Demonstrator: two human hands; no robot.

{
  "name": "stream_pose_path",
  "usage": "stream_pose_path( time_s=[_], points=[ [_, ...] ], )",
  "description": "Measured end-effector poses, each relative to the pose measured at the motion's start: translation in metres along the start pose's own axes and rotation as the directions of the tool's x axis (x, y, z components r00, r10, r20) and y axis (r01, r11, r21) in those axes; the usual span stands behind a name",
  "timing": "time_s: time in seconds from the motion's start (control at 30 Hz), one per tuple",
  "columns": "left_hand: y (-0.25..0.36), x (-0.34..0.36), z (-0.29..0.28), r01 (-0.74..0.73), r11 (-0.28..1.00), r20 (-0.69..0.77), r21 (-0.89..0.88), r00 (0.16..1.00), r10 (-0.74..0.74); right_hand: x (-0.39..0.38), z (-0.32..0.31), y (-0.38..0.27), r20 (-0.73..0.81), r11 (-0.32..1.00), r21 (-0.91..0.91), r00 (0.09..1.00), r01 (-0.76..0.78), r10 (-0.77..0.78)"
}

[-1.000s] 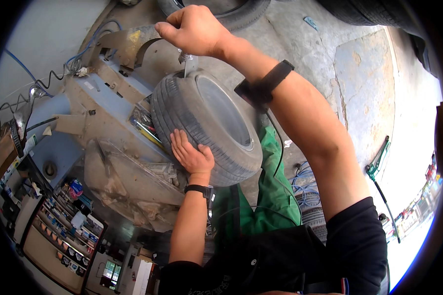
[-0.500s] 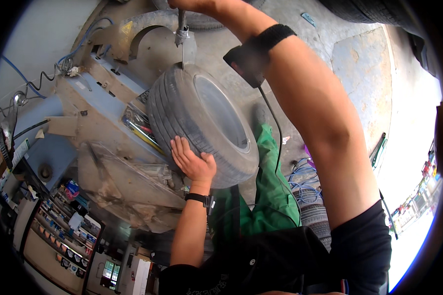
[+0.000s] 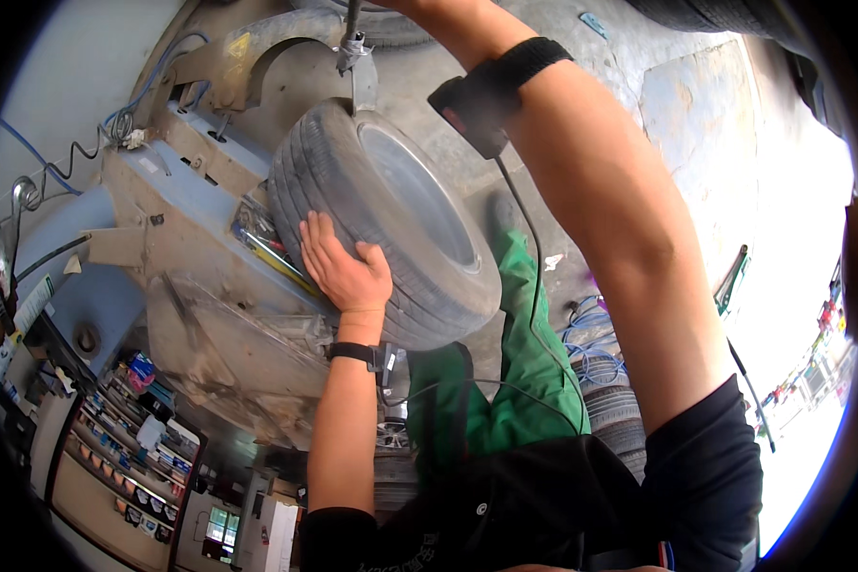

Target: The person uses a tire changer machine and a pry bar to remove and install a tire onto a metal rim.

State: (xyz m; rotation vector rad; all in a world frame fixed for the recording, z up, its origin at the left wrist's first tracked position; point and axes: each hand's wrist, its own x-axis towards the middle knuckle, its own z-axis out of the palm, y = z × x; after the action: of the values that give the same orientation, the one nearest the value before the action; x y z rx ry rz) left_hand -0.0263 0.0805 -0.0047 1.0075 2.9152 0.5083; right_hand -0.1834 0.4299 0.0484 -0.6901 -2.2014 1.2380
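My left hand (image 3: 343, 267) lies with fingers stretched out on the tread of a grey tire (image 3: 448, 296) with a metal wheel (image 3: 410, 195) inside it. The tire stands tilted against the side of a dusty grey-blue machine (image 3: 183, 234). A flat metal blade (image 3: 364, 86) below a rod (image 3: 351, 21) reaches the tire's upper edge. My right hand (image 3: 396, 6) is nearly cut off at the top edge beside that rod; its fingers are hidden. A tray of hand tools (image 3: 267, 248) is behind the tire.
Tires lie at top right (image 3: 705, 21) and are stacked (image 3: 612, 419) beside my green-trousered legs (image 3: 534, 372). Blue hoses (image 3: 586, 338) coil on the floor (image 3: 696, 124). A long green-and-black tool (image 3: 734, 276) lies at right, cables hang at left, and shelving (image 3: 133, 458) stands at lower left.
My right hand has moved up toward the top edge, partly out of the picture. My left hand stays on the tire; both now appear a little higher in the picture.
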Motion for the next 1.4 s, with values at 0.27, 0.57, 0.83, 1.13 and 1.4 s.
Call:
stream_pose_path(
  time_s=[0.27, 0.57, 0.83, 1.13, 1.4],
  points=[
    [-0.022, 0.033, -0.001, -0.029, 0.999, 0.022, 0.022, 0.999, 0.028, -0.012, 0.012, -0.022, -0.016, 0.991, 0.134, 1.000, 0.019, -0.017],
    [-0.018, 0.026, 0.001, -0.046, 0.999, 0.023, -0.021, 0.999, 0.046, -0.026, -0.005, -0.011, 0.147, 0.921, 0.335, 0.977, -0.198, 0.156],
    [-0.026, 0.025, -0.006, -0.022, 0.999, 0.023, -0.041, 0.999, 0.023, -0.022, 0.006, -0.014, 0.205, 0.845, 0.439, 0.950, -0.305, 0.236],
    [-0.024, 0.025, -0.009, -0.029, 0.999, 0.025, -0.038, 0.999, 0.029, -0.020, 0.010, -0.019, 0.275, 0.832, 0.446, 0.935, -0.330, 0.224],
    [-0.023, 0.020, -0.012, -0.024, 0.999, 0.037, -0.023, 0.999, 0.025, -0.046, -0.002, -0.028, 0.379, 0.861, 0.337, 0.892, -0.382, 0.247]
  ],
)
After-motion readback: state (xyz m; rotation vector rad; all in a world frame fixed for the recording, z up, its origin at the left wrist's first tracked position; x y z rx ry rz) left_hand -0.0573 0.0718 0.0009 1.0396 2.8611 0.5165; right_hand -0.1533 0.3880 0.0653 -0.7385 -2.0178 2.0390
